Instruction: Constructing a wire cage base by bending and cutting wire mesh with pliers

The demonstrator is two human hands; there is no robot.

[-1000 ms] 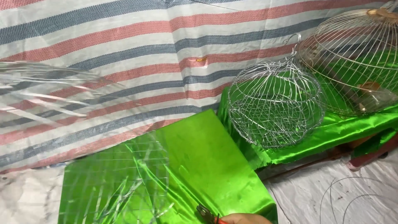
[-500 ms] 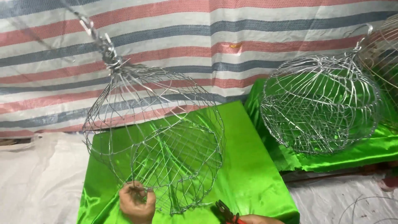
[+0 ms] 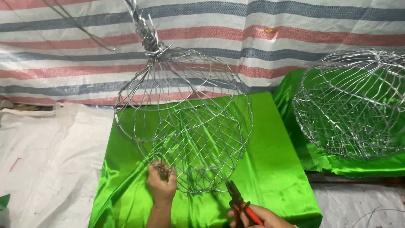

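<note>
A silver wire cage (image 3: 190, 122) with a mesh bottom and a twisted wire top stands tilted over a shiny green cloth (image 3: 274, 169). My left hand (image 3: 161, 183) grips the cage at its lower rim, fingers closed on the wires. My right hand (image 3: 257, 216) is at the bottom edge of the view and holds red-handled pliers (image 3: 240, 202), their dark jaws pointing up toward the cage's lower right side without touching it.
A second finished wire cage (image 3: 352, 105) rests on green cloth at the right. A striped red, grey and white tarp (image 3: 63, 55) hangs behind. White woven sheeting (image 3: 46, 169) covers the surface at the left. Loose wire (image 3: 375, 213) lies at the bottom right.
The view has swung left and the wire cage has come up upright in front of me. My left hand has taken hold of its lower rim. The pliers have risen further into view.
</note>
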